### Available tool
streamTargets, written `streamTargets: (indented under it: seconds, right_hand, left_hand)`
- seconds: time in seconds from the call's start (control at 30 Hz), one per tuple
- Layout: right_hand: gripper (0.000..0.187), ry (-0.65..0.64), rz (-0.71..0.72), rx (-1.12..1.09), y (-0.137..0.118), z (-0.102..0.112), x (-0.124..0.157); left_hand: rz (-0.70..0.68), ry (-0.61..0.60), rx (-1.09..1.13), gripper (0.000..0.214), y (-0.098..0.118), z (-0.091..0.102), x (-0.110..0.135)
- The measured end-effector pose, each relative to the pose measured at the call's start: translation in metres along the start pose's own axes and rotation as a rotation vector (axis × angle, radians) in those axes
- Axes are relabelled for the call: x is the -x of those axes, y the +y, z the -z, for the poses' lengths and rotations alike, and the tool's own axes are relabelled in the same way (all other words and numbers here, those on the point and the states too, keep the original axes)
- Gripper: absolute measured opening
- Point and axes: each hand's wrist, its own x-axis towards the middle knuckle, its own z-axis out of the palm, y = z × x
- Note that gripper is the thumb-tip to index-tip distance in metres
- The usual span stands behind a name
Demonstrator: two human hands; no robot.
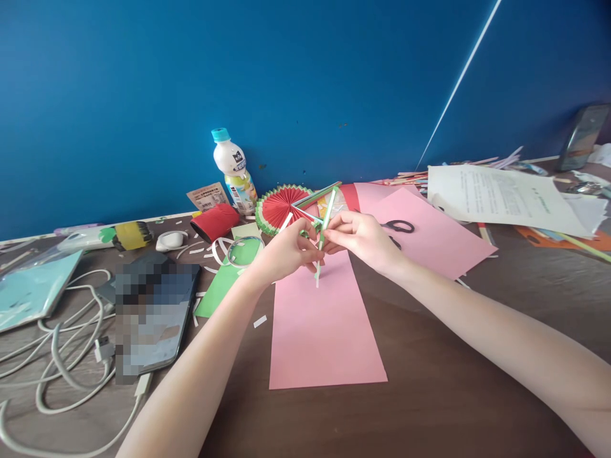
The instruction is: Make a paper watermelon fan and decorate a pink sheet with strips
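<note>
My right hand [365, 238] pinches a narrow green-and-white paper strip [328, 213], held slanted above a pink sheet [327, 337]. My left hand [291, 249] meets it from the other side, its fingertips closed on the strip's lower part. A short white strip end [286, 221] sticks up by the left knuckles; whether that hand holds it I cannot tell. Just behind the hands rests a red pleated paper fan [282, 207] with a green and white rim. Part of the fan is hidden by the fingers.
Left lie green paper [222, 286], a clear ring [245, 251], a red cup-like piece [216, 221], a phone [165, 318] and white cables [57, 356]. A bottle [233, 172] stands by the blue wall. Right are black-handled scissors [400, 226], more pink paper [439, 245] and a printed sheet [501, 197].
</note>
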Motion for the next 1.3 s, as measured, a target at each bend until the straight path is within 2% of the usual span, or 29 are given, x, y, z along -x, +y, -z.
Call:
streamTargets:
  seconds: [0.87, 1.1, 1.3]
  right_hand:
    - [0.022, -0.054, -0.043, -0.065, -0.0003, 0.0001, -0.0004]
    - [0.022, -0.066, -0.032, -0.002, 0.0015, 0.0005, -0.0010]
    - [0.020, -0.016, 0.023, 0.070, 0.0045, -0.0020, -0.0020]
  left_hand:
    - [0.030, 0.000, -0.029, 0.024, 0.0005, 0.0010, 0.0001]
    - [0.047, 0.011, -0.034, 0.023, 0.0015, 0.0006, 0.0003]
    - [0.071, 0.022, 0.009, 0.023, 0.0013, -0.0010, -0.0009]
